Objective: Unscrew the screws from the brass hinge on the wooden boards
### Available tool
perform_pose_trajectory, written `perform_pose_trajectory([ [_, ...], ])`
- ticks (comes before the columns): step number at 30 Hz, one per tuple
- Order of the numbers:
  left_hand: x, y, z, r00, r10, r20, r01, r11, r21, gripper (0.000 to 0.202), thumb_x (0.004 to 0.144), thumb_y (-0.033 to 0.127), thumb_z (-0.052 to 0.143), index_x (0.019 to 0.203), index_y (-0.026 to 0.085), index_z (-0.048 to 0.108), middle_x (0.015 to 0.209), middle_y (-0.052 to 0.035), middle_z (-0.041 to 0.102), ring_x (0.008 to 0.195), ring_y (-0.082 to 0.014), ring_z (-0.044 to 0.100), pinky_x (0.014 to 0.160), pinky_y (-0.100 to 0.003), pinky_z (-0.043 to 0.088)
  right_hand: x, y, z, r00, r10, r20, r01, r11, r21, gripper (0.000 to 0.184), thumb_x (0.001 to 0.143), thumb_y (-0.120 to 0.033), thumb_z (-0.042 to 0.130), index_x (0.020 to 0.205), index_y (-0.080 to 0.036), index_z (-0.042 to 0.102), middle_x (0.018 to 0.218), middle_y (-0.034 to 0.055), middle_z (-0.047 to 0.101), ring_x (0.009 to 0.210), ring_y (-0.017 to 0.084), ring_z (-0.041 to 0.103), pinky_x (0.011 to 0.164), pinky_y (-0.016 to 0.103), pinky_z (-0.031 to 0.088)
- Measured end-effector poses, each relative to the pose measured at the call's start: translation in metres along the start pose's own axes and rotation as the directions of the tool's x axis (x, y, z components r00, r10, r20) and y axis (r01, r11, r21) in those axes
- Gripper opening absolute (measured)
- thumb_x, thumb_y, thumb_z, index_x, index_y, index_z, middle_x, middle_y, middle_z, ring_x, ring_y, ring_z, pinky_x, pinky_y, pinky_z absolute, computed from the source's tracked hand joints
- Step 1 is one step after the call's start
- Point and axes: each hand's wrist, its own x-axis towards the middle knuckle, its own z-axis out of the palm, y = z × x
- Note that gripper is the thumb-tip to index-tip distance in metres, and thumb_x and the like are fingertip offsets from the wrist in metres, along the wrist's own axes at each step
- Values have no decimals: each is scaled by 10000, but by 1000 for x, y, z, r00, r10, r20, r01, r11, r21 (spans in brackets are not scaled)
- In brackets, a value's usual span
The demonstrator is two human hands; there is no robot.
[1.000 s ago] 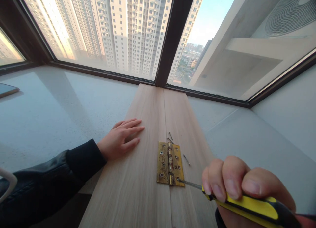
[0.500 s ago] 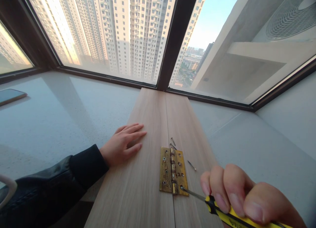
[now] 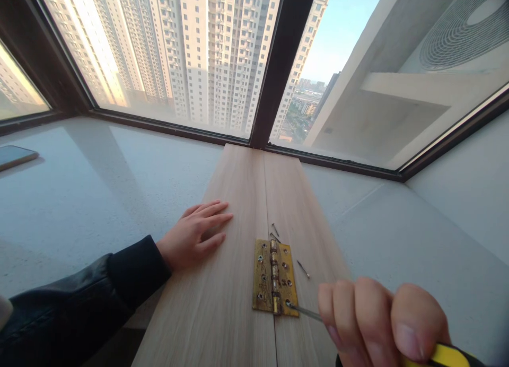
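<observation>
A brass hinge (image 3: 275, 278) lies flat across the seam between two pale wooden boards (image 3: 238, 197). Screws sit in the holes of its left leaf. My right hand (image 3: 382, 319) grips a screwdriver with a yellow and black handle (image 3: 445, 354). Its tip meets the lowest hole of the right leaf, where a screw head seems to show. Flat on the left board rests my left hand (image 3: 196, 234), fingers spread, holding nothing. Two loose screws (image 3: 275, 232) lie by the hinge's top end, and another screw (image 3: 303, 269) lies to its right.
The boards reach over a white speckled sill (image 3: 119, 181) to the dark window frame (image 3: 274, 64). At the far left a phone (image 3: 18, 157) lies on the sill. Beyond the glass are tall buildings and an outdoor fan unit (image 3: 465, 33).
My right hand has turned on the screwdriver and now covers more of its handle. The view has shifted slightly. My left hand stays on the board.
</observation>
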Motion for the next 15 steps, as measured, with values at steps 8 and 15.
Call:
perform_pose_trajectory([
  [8,0,-1,-5,997,9,71,-11,999,30,471,925,437,403,1355,258,471,1499,-43,327,1392,-257,264,1122,-482,243,23,19,-7,922,-136,362,30,959,283,369,1000,-484,427,1001,-220,685,466,-67,414,345,84,397,411,199,394],
  [15,3,-4,-4,995,30,90,-34,999,37,491,935,459,381,1368,241,456,1505,-51,315,1403,-246,240,1137,-461,227,24,7,-6,955,12,297,-53,990,131,405,953,-597,429,891,-246,621,410,-102,325,271,74,238,412,247,333],
])
